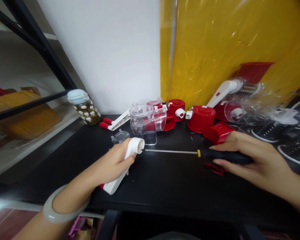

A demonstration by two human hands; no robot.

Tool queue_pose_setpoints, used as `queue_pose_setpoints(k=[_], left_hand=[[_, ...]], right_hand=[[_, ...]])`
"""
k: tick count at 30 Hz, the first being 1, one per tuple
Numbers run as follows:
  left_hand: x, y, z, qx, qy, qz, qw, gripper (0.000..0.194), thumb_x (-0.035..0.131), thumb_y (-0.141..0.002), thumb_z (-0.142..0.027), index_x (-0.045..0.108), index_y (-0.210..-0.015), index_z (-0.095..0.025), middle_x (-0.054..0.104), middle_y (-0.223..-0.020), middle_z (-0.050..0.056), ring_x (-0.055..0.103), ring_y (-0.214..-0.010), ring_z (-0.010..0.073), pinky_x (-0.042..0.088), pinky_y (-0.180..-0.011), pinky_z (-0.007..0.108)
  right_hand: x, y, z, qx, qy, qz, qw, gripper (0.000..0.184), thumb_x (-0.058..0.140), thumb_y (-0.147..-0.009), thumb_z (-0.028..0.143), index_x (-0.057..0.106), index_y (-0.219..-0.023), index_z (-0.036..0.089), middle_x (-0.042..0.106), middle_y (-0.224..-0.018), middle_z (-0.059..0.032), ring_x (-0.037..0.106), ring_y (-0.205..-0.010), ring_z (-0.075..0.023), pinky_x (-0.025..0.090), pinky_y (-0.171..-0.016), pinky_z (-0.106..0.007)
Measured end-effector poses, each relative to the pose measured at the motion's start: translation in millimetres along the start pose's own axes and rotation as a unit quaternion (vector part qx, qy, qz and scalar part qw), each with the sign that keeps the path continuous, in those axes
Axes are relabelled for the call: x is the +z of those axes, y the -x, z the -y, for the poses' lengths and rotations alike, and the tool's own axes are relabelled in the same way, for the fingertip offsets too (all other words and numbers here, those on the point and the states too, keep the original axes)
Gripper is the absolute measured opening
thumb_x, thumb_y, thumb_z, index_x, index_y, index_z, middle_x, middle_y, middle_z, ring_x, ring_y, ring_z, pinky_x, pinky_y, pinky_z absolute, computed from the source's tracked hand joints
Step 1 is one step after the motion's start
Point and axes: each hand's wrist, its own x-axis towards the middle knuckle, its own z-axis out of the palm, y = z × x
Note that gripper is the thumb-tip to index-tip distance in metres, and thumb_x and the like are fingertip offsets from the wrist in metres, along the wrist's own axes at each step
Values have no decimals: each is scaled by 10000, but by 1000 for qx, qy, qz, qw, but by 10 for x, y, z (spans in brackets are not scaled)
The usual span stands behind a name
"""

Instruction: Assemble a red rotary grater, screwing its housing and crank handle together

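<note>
My left hand (pixel 115 163) is closed round a white plastic crank handle (pixel 130 156) with a red tip at its lower end, held just above the black table (pixel 165 186). My right hand (pixel 252 156) grips the black handle of a long screwdriver (pixel 180 152). The screwdriver's thin metal shaft runs level to the left and its tip meets the round hub end of the white handle. A pale bangle (pixel 55 213) sits on my left wrist.
Behind the hands lie red and clear plastic grater parts: a clear housing (pixel 146 120), red round caps (pixel 201 118), a red piece (pixel 218 132), another white handle (pixel 116 124). A patterned bottle (pixel 85 108) stands left. Metal grater drums (pixel 290 146) lie right. Small red bits (pixel 216 169) lie near my right hand.
</note>
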Motion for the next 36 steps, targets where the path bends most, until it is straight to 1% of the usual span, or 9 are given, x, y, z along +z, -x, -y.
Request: queue_pose_setpoints(k=[5, 8, 13, 16, 21, 25, 29, 33, 36], left_hand=[[0, 7, 26, 6, -31, 12, 999, 183, 429, -917, -253, 495, -1075, -189, 613, -892, 21, 599, -777, 183, 456, -752, 319], [11, 7, 13, -3, -41, 24, 999, 191, 420, -923, -262, 484, -1088, -190, 612, -884, 18, 598, -758, 183, 448, -746, 322], [36, 3, -23, -8, -65, 13, 998, 185, 424, -923, -291, 483, -1065, -188, 614, -889, 26, 598, -800, 201, 443, -756, 328], [36, 6, -15, -13, -62, 10, 998, 186, 427, -918, -275, 481, -1076, -194, 607, -868, 15, 604, -793, 200, 447, -746, 322], [3, 9, 42, -13, -37, -8, 999, 147, 428, -917, -248, 483, -1042, -196, 603, -843, 0, 606, -739, 175, 460, -722, 306], [-16, 10, 76, -2, -40, -29, 999, 138, 439, -916, -243, 492, -1033, -193, 606, -849, -2, 602, -752, 171, 466, -732, 303], [-31, 4, 85, 2, -38, -43, 998, 117, 446, -914, -247, 494, -1006, -194, 614, -850, -4, 611, -765, 175, 473, -733, 299], [-62, -4, 89, 10, -44, -78, 996, 126, 447, -923, -284, 497, -995, -193, 625, -884, 3, 620, -780, 177, 483, -739, 294], [-79, -1, 95, 13, -55, -81, 995, 119, 446, -928, -294, 486, -984, -197, 626, -871, -2, 621, -749, 167, 482, -720, 283]], right_hand=[[61, 8, -14, 55, -29, 2, 998, 164, 716, -804, 277, 682, -962, 245, 712, -855, -45, 686, -786, -187, 539, -655, -279], [107, 3, -7, 158, -55, 4, 986, 171, 686, -818, 399, 707, -883, 243, 727, -829, -35, 688, -741, -185, 547, -654, -287], [166, -31, 33, 384, -154, 62, 908, 476, 611, -781, 644, 641, -648, 189, 572, -524, -1, 502, -431, -108, 378, -388, -214], [174, -30, 39, 435, -201, 74, 874, 494, 587, -778, 676, 643, -780, 185, 533, -569, 17, 425, -384, -73, 321, -343, -196], [119, 42, -19, 329, -224, 55, 916, 382, 668, -803, 485, 552, -1087, 258, 581, -966, -29, 620, -735, -144, 513, -537, -216], [54, 64, -56, 255, -201, 74, 943, 282, 682, -811, 406, 545, -1011, 262, 619, -947, -29, 635, -800, -166, 555, -653, -251], [47, 59, -70, 148, -120, 11, 982, 193, 718, -800, 331, 583, -909, 246, 652, -962, -56, 658, -879, -194, 561, -742, -288], [105, 102, -68, 42, -35, 33, 998, 285, 718, -812, 270, 604, -1072, 254, 690, -969, -58, 686, -875, -193, 564, -737, -281], [145, 125, -34, 23, 10, 37, 999, 304, 650, -868, 275, 572, -1158, 226, 694, -1016, -73, 694, -901, -187, 565, -768, -270]])
